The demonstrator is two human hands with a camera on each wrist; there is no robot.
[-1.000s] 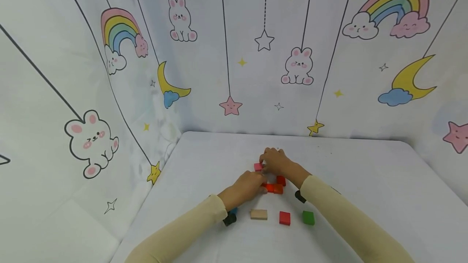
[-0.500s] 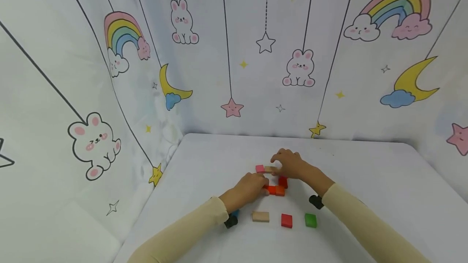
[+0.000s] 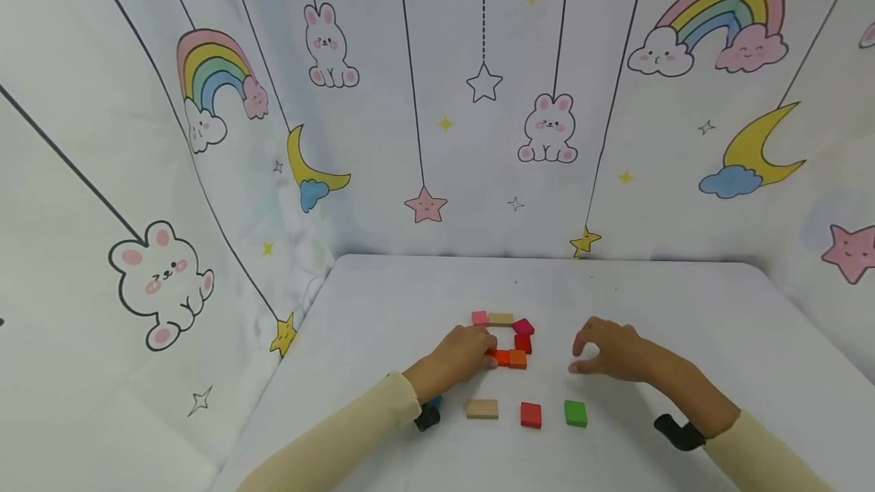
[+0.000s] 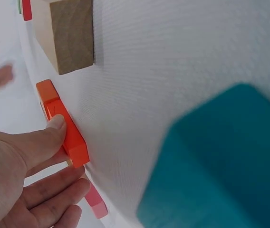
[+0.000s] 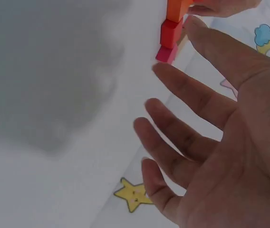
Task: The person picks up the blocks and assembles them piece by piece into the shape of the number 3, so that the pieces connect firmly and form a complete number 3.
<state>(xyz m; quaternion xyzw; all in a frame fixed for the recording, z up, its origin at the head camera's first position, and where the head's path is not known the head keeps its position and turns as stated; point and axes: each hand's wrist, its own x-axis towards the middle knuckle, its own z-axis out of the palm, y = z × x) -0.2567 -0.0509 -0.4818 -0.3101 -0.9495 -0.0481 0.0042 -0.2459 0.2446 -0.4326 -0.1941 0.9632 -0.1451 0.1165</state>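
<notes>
Small coloured blocks form a ring on the white table. My left hand (image 3: 456,359) is at the ring's left side, its thumb and a finger pinching a long orange-red block (image 4: 73,137) that lies on the table. Next to it comes an orange block (image 3: 517,359), then a red block (image 3: 522,344) and a tilted crimson block (image 3: 523,326). A tan block (image 3: 500,320) and a pink block (image 3: 480,318) line the far side. Right of the ring, apart from it, my right hand (image 3: 611,351) hangs above the table with fingers loosely bent, holding nothing.
Nearer the front lie another tan block (image 3: 481,409), a red block (image 3: 531,415) and a green block (image 3: 576,414). A blue-teal block (image 4: 220,161) sits close under the left wrist. A cartoon-printed curtain (image 3: 383,135) rises behind the table (image 3: 383,287).
My right hand has moved from the ring's far side out to the right, uncovering the tan and crimson blocks. The left hand stays at the orange-red block.
</notes>
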